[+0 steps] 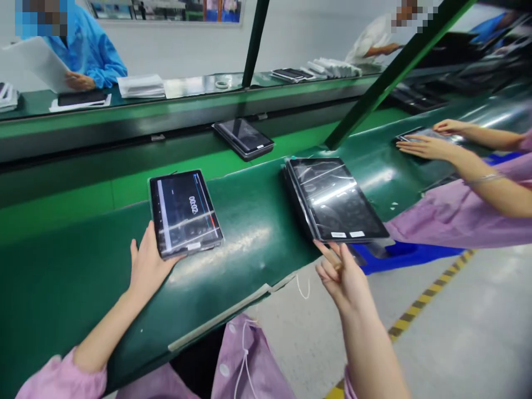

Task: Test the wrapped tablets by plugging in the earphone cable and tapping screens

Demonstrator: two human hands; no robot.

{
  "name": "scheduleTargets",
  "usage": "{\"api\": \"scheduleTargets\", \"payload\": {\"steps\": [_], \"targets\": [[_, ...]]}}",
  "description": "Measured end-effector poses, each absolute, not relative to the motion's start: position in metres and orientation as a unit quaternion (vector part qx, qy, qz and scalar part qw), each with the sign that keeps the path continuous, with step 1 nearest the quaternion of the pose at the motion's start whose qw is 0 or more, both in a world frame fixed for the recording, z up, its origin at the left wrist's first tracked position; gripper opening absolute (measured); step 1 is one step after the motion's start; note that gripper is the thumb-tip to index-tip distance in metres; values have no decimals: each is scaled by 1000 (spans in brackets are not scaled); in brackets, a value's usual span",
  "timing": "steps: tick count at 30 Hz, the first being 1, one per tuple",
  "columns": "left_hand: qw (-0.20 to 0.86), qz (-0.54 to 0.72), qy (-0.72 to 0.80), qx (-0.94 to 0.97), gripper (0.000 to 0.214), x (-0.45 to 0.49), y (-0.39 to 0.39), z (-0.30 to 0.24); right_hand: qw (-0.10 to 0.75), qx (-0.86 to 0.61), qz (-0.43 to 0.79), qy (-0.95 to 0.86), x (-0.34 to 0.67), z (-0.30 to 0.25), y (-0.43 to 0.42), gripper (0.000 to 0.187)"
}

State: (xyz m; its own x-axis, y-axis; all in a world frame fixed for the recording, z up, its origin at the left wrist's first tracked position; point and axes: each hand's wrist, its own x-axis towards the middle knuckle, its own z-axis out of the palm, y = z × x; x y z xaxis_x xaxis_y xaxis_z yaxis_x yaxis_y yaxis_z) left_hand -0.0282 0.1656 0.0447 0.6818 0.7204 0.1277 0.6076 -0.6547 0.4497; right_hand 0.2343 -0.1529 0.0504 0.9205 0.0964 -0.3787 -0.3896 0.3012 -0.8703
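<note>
My left hand (148,261) is at the near left corner of a tablet (183,208) on the green bench. Its thumb runs along the near edge and fingers press the left side, partly hidden. The tablet's lit screen reads 00:02 and clear film covers it. To the right, my right hand (344,274) grips the near edge of a larger dark-screened tablet (338,194), some fingertips hidden at the edge. That tablet appears to lie on a stack, with film over it and two white labels.
Beyond the bench, stacked tablets (245,137) lie on a bright green conveyor (291,133). A slanted green post (374,94) rises at the right. A co-worker's hands (432,144) handle another tablet there. Across the line, a person in blue (93,50) holds white sheets.
</note>
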Motion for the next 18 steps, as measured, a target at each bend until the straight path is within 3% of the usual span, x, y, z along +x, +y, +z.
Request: {"api": "scheduleTargets", "payload": {"steps": [10,18], "targets": [[219,203,440,847,104,147,240,60,817,-536,110,184,238,50,-130,55],[299,255,405,825,74,127,215,45,833,-540,80,84,263,81,-117,38]]}}
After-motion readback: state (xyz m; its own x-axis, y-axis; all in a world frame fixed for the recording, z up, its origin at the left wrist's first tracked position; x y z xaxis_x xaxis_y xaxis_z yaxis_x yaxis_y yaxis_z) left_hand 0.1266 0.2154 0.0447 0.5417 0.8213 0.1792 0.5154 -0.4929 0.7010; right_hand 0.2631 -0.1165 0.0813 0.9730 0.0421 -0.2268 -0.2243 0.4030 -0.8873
